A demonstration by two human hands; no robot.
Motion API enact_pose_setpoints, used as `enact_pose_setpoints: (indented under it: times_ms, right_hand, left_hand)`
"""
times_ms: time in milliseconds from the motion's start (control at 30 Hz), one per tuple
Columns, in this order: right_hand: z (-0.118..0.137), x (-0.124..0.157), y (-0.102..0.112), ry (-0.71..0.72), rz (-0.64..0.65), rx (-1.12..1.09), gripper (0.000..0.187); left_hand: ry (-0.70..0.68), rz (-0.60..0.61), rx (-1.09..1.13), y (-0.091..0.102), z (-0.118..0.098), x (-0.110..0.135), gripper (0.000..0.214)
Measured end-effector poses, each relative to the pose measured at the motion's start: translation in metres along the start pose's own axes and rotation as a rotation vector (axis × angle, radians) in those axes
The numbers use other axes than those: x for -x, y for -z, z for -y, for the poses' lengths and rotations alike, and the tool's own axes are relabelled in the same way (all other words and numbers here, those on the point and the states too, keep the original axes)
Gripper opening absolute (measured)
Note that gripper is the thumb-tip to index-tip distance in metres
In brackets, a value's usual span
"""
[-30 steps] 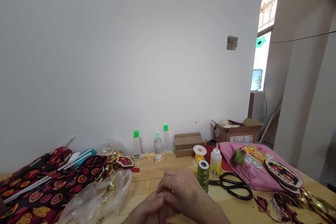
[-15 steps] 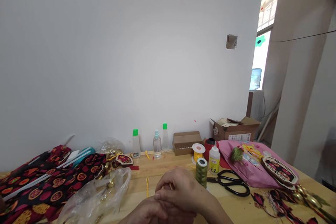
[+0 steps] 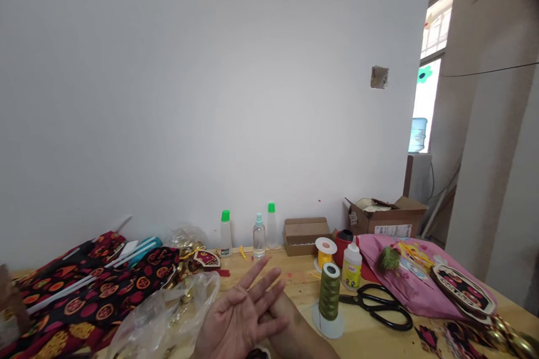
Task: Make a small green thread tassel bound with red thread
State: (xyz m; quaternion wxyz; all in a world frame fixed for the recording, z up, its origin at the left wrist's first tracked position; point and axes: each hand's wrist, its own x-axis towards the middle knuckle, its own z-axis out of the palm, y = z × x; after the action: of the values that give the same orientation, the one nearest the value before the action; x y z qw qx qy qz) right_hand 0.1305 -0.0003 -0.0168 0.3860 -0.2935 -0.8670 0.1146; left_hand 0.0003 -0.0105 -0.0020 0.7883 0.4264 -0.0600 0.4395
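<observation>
My left hand is held over the table with its palm turned up and its fingers stretched apart. It holds nothing. Behind and partly under it lies my right hand, touching it; its fingers are mostly covered, so their pose is unclear. A small part of a dark, pale-edged piece shows below the hands at the bottom edge. Just right of the hands, a spool of olive green thread stands on its white base. To the left is a clear plastic bag with gold-coloured bells.
Black-handled scissors, a glue bottle and a yellow thread spool stand or lie right. Beyond is a pink bag with an ornament. Patterned fabric covers the left. Bottles and boxes line the wall.
My hands were clasped together, right over left. Now the left has turned palm up with fingers spread, and the right has slipped behind it. The view has shifted slightly.
</observation>
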Motion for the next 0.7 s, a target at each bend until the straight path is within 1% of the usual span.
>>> enact_pose_setpoints:
  times_ms: [100, 167, 233, 333, 400, 500, 600, 700]
  right_hand:
    - [0.001, 0.001, 0.005, -0.101, 0.066, -0.001, 0.035]
    - [0.001, -0.001, 0.012, -0.183, 0.131, 0.042, 0.033]
    - [0.002, -0.004, 0.02, -0.258, 0.197, 0.107, 0.029]
    - [0.001, -0.008, 0.032, -0.288, 0.241, 0.178, 0.029]
    - [0.001, -0.009, 0.041, -0.293, 0.24, 0.212, 0.028]
    - [0.002, -0.004, 0.06, -0.28, 0.205, 0.25, 0.021]
    - [0.002, 0.003, 0.085, -0.238, 0.162, 0.267, 0.02]
    - [-0.004, 0.005, 0.108, -0.251, 0.075, 0.325, 0.022]
  left_hand:
    - [-0.083, 0.014, 0.034, 0.008, -0.005, -0.002, 0.055]
    - [-0.127, -0.011, 0.043, 0.009, -0.007, -0.001, 0.057]
    - [-0.134, -0.051, 0.041, 0.005, -0.008, -0.001, 0.058]
    - [-0.079, -0.12, 0.023, -0.003, -0.007, -0.002, 0.06]
    - [-0.012, -0.137, -0.001, -0.007, -0.004, -0.002, 0.061]
    - [0.079, -0.099, -0.002, -0.01, 0.001, -0.001, 0.055]
    - [0.11, -0.044, 0.105, -0.01, 0.007, 0.001, 0.047]
    - [0.105, -0.015, 0.184, -0.011, 0.012, 0.001, 0.045]
